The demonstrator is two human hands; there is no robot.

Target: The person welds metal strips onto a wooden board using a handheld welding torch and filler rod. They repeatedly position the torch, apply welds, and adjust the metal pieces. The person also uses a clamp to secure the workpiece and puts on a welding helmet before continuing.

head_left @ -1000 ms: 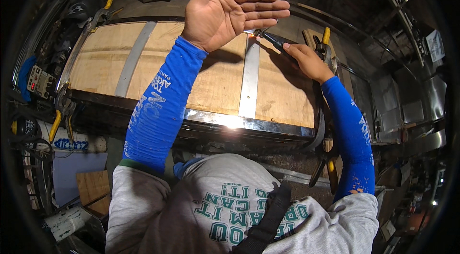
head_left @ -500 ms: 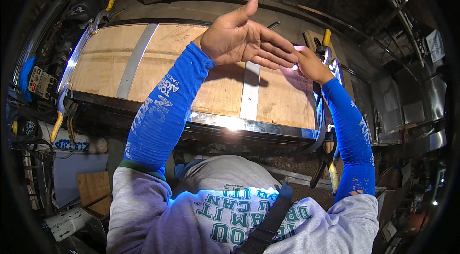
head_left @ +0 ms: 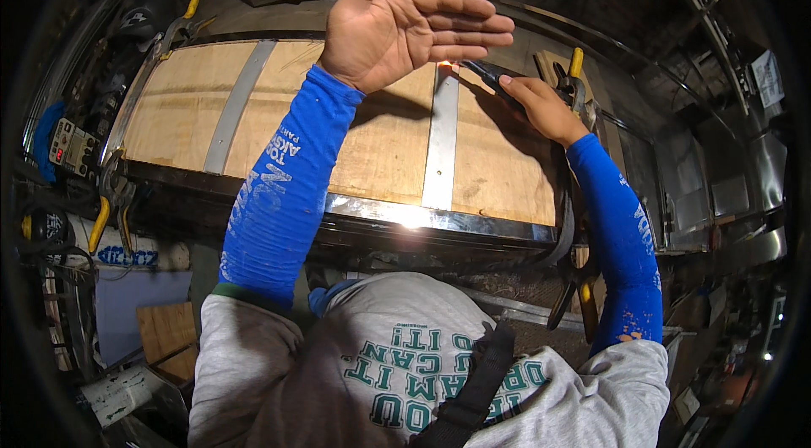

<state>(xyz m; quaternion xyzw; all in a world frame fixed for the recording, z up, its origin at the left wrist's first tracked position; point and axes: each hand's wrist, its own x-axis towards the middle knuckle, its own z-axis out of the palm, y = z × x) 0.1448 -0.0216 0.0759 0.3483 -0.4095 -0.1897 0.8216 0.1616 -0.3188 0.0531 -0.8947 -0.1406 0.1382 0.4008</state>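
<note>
My left hand (head_left: 405, 30) is raised over the far side of a wooden panel (head_left: 363, 156), palm showing, fingers stretched out and thumb up. It holds nothing. To its right, my right hand (head_left: 545, 110) is wrapped round a dark welding torch (head_left: 483, 73), whose front end points left. A small orange glow lies by that end, at the far end of a flat metal strip (head_left: 440, 144) crossing the panel; my left fingers partly cover this area. A second metal strip (head_left: 239, 110) crosses farther left. A shiny metal frame (head_left: 456, 222) borders the panel.
Yellow-handled locking clamps grip the frame's ends, including a far-left clamp (head_left: 179, 25), a near-left clamp (head_left: 110, 199) and a far-right clamp (head_left: 576, 80). A dark cable (head_left: 564, 232) hangs at the right. A control box (head_left: 74, 146) and a white cylinder (head_left: 173, 255) stand left.
My left hand has moved up and left, away from my right hand, bringing the torch into sight. The bright violet-white light has gone, leaving a small orange glow.
</note>
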